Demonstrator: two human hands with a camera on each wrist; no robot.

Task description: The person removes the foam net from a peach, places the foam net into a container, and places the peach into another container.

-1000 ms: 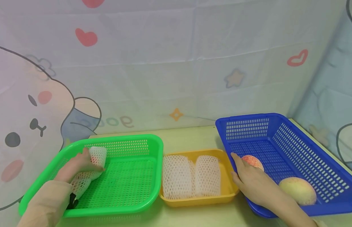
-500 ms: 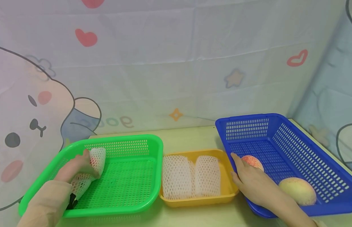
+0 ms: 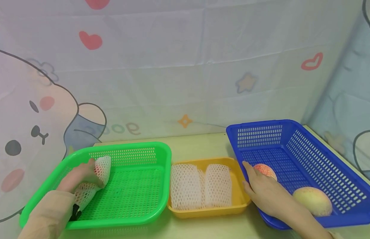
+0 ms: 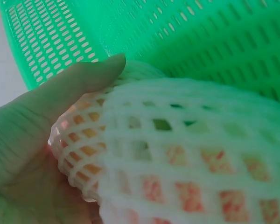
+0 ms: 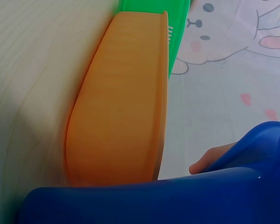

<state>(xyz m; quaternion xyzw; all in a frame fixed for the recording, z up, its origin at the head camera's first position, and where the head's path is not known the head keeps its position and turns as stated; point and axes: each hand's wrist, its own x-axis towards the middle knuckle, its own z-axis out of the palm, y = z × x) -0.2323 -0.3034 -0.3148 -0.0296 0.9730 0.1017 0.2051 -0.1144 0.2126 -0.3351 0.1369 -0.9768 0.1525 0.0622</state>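
Observation:
My left hand (image 3: pixel 83 176) is inside the green basket (image 3: pixel 164 179), its fingers around a peach in a white foam net (image 3: pixel 103 169). Against it lies another netted fruit (image 3: pixel 84 196), partly covered by the hand. Up close in the left wrist view, my thumb lies on one net (image 4: pixel 81 144), orange beneath; a red-speckled netted peach (image 4: pixel 191 158) is in front. My right hand (image 3: pixel 268 192) rests over the left rim of the blue basket (image 3: pixel 334 142), some fingers hidden. Beside it inside are a reddish peach (image 3: pixel 266 170) and a yellowish one (image 3: pixel 313 200).
Between the two baskets stands a yellow tray (image 3: pixel 240 189) with several white foam nets (image 3: pixel 186 187). It touches or nearly touches both. All stand on a pale wooden table (image 3: pixel 196 146), backed by a printed cloth (image 3: pixel 161 66).
The left hand's fingers have drawn slightly in toward the palm, and the netted peach beside them has shifted a little left. The right hand has stayed on the blue rim.

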